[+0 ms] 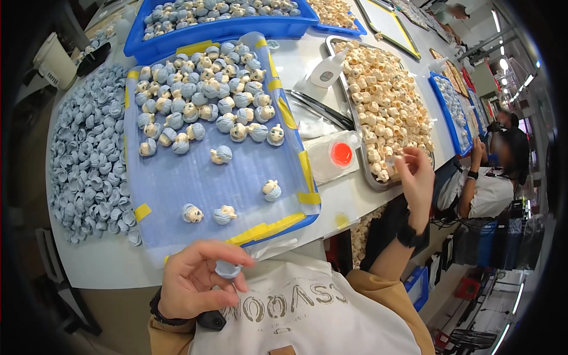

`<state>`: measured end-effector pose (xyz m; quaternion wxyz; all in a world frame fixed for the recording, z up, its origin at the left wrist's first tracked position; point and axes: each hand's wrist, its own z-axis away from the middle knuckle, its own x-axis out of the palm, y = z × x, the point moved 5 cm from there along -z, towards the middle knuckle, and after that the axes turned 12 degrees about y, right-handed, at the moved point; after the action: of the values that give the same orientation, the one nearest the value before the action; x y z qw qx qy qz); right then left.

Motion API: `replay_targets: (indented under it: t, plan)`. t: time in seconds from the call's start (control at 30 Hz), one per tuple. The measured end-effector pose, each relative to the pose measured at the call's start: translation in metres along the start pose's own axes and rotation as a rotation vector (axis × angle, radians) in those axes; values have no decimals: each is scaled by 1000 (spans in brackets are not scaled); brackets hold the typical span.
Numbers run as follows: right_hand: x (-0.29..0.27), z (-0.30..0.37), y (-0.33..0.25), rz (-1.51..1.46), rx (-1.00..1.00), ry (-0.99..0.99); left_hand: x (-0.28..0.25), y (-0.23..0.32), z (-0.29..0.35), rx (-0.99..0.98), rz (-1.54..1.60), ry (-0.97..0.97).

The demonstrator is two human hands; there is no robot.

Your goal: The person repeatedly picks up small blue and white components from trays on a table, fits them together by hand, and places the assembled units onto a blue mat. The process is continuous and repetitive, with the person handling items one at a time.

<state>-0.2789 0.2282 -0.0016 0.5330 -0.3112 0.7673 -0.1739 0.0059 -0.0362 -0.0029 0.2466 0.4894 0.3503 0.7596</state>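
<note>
blue shell [227, 270] pinched in the left hand [192, 282], right hand [419, 176] by the tray [362, 151] of cream heads [387, 100], can't tell if it's gripping one

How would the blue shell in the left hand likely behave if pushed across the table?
The blue shell is probably light, as it looks thin-walled and hollow. It seems fairly stiff: the piled shells hold their curve. Its rounded underside suggests it may rock or roll.
</note>
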Motion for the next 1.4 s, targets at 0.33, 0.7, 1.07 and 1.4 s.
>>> replay_targets:
  t: [0.33,0.7,1.07,1.4]
  plan:
    - [13,135,-193,-1096,-768,-601,14,-11,-1,-101,-6,-243]
    - [14,147,-195,-950,-887,-395,2,-13,-6,104,16,-162]
    - [-13,82,-158,-459,-639,-80,3,-3,-1,-23,-10,53]
    - [9,36,-145,-172,-722,-159,1,-5,-6,146,-23,-51]
